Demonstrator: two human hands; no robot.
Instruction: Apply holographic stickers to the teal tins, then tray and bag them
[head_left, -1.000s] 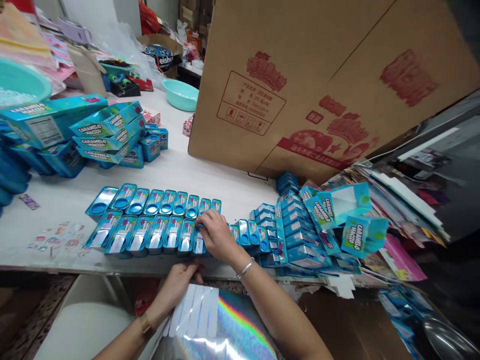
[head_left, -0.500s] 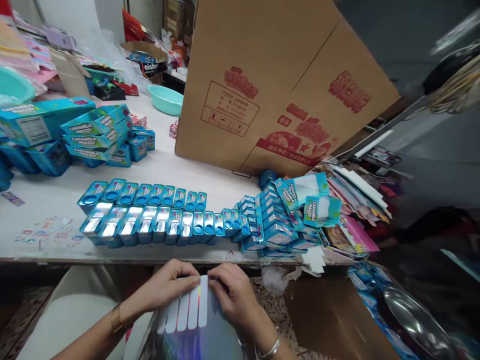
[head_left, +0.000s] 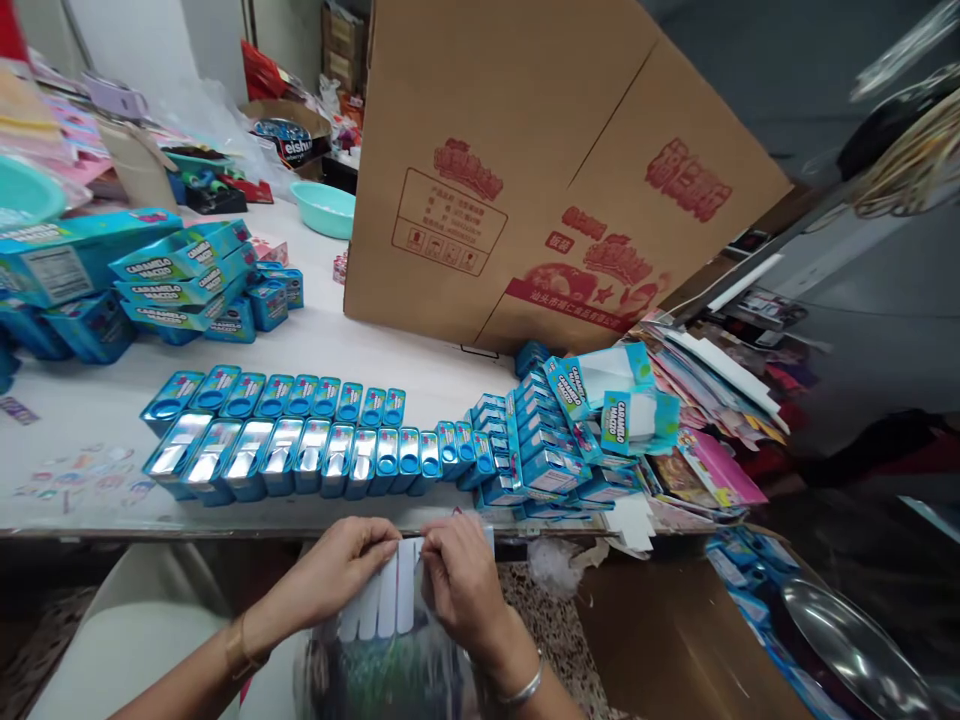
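Observation:
My left hand (head_left: 337, 570) and my right hand (head_left: 472, 590) meet in front of the table edge over a glossy, reflective sticker sheet (head_left: 397, 675). Long whitish sticker strips (head_left: 387, 600) run down its upper part. The left thumb and fingers pinch at the top of the strips. Beside them, the right fingers are closed on the sheet's upper part; I cannot tell whether a strip has come loose between them. Just beyond stand two rows of small blue tins (head_left: 283, 455). Several front-row tins have a silvery strip on top, while the back row shows oval recesses.
Open blue display boxes (head_left: 637, 420) and stacked tins (head_left: 551, 465) stand to the right. More blue cartons (head_left: 176, 275) are stacked at left. A large brown cardboard box (head_left: 555, 120) rises behind the tins. Papers (head_left: 727, 400) lie at the right edge; a metal bowl (head_left: 855, 640) sits lower right.
The sheet has tilted and its colourful glare has faded. Both hands stay close together at its top, the right fingers a little higher. The view has shifted slightly.

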